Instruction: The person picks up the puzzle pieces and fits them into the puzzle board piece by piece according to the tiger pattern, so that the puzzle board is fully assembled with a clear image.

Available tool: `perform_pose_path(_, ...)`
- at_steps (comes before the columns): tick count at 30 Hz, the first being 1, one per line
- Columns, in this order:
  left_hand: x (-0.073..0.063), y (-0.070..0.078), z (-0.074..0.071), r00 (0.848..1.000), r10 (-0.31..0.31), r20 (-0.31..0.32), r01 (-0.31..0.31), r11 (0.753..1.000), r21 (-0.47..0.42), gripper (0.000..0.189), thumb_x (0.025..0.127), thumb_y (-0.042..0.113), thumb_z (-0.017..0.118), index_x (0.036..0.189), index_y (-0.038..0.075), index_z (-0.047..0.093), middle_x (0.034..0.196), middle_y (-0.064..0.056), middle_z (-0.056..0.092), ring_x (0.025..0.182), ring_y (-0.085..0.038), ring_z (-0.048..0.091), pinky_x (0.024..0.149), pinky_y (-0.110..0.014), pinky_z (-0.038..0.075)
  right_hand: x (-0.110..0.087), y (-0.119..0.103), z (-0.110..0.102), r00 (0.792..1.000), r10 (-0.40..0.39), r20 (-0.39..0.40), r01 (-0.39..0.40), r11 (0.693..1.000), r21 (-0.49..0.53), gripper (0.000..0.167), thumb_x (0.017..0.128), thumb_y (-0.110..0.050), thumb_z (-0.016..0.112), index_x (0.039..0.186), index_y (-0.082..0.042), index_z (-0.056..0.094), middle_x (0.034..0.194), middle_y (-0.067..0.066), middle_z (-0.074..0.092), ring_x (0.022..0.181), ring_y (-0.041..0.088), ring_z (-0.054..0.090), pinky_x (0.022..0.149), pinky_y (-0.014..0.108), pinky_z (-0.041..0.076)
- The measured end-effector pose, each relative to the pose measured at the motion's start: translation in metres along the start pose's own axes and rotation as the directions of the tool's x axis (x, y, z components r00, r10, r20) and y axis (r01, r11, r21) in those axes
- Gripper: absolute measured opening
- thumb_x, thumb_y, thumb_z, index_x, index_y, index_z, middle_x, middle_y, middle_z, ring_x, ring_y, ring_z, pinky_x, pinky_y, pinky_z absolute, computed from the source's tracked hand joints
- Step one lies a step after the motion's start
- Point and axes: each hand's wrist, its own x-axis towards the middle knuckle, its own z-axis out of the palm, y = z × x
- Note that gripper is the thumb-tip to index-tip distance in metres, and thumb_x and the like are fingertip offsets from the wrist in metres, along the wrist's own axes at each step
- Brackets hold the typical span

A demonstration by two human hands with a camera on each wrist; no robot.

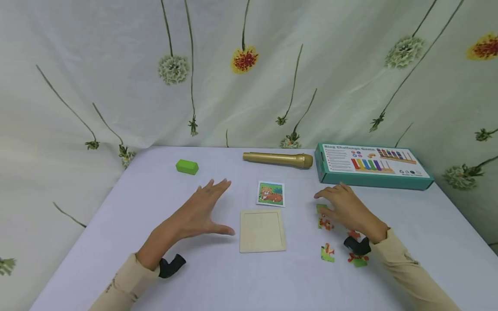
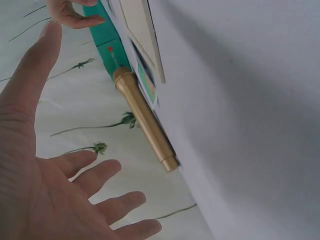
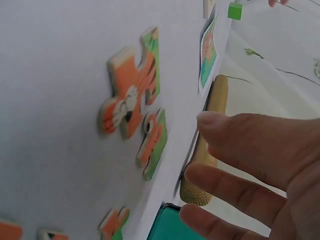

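My left hand [image 1: 198,211] hovers left of the wooden puzzle tray [image 1: 262,231], thumb and fingers spread, holding nothing. In the left wrist view the palm of that hand [image 2: 60,185] faces the camera. Over the loose puzzle pieces on the right hangs my right hand [image 1: 346,207], its fingers slightly bent and apart. Those puzzle pieces [image 3: 132,90] are orange and green with tiger parts; one puzzle piece [image 1: 327,252] lies nearest the tray, and some are partly hidden under the hand. A tiger picture card [image 1: 270,193] lies just behind the tray.
A gold toy microphone [image 1: 278,160] lies along the table's back, beside a teal Ring Challenge Game box [image 1: 373,168] at the back right. A green block [image 1: 187,166] sits at the back left. Behind the table [image 1: 218,280] hangs a flowered cloth [image 1: 241,99].
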Motion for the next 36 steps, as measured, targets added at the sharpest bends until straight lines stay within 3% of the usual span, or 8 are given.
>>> perform_pose_path(5,0.0,-0.001,0.011,0.996,-0.027,0.083,0.036,0.994,-0.103,0.12,0.059,0.066,0.079,0.153,0.017,0.023,0.157,-0.004,0.026,0.146,-0.032,0.018,0.115,-0.056,0.015,0.001,0.012,0.002,0.996,0.045,0.072,-0.05,0.997,0.065,0.033,0.084,-0.019,0.074,0.114,-0.007,0.068,0.116,0.009,0.066,0.108,0.032,0.054,0.094,0.055,0.041)
perform_pose_path(10,0.002,0.0,0.025,0.985,-0.051,0.168,0.077,0.985,-0.155,0.119,0.059,0.063,0.082,0.153,0.019,0.024,0.158,-0.001,0.025,0.147,-0.025,0.016,0.118,-0.05,0.015,0.003,0.019,0.004,0.989,0.057,0.138,-0.075,0.989,0.127,0.033,0.085,-0.019,0.073,0.114,-0.005,0.068,0.115,0.01,0.065,0.108,0.031,0.054,0.09,0.05,0.046)
perform_pose_path(19,0.007,0.009,0.042,0.953,-0.077,0.293,0.113,0.988,-0.106,0.122,0.056,0.06,0.085,0.153,0.016,0.025,0.158,0.002,0.024,0.147,-0.021,0.013,0.118,-0.046,0.015,0.004,0.027,0.009,0.991,0.006,0.135,-0.032,0.981,0.191,0.03,0.084,-0.021,0.074,0.109,-0.005,0.07,0.103,0.005,0.064,0.1,0.027,0.056,0.086,0.046,0.047)
perform_pose_path(24,0.007,0.012,0.043,0.943,-0.082,0.321,0.104,0.993,-0.053,0.12,0.057,0.057,0.086,0.152,0.014,0.027,0.158,0.002,0.023,0.147,-0.022,0.012,0.119,-0.044,0.012,0.005,0.028,0.009,0.988,0.013,0.154,-0.047,0.975,0.217,0.031,0.085,-0.022,0.074,0.11,-0.005,0.068,0.103,0.004,0.063,0.099,0.025,0.056,0.085,0.045,0.048)
perform_pose_path(36,0.005,0.013,0.045,0.949,-0.078,0.306,0.087,0.996,-0.014,0.115,0.06,0.056,0.084,0.151,0.013,0.029,0.157,0.003,0.025,0.147,-0.022,0.013,0.118,-0.045,0.015,0.006,0.031,0.011,0.987,0.024,0.16,-0.067,0.961,0.267,0.027,0.085,-0.017,0.073,0.107,-0.008,0.062,0.101,0.001,0.062,0.092,0.019,0.055,0.08,0.038,0.048)
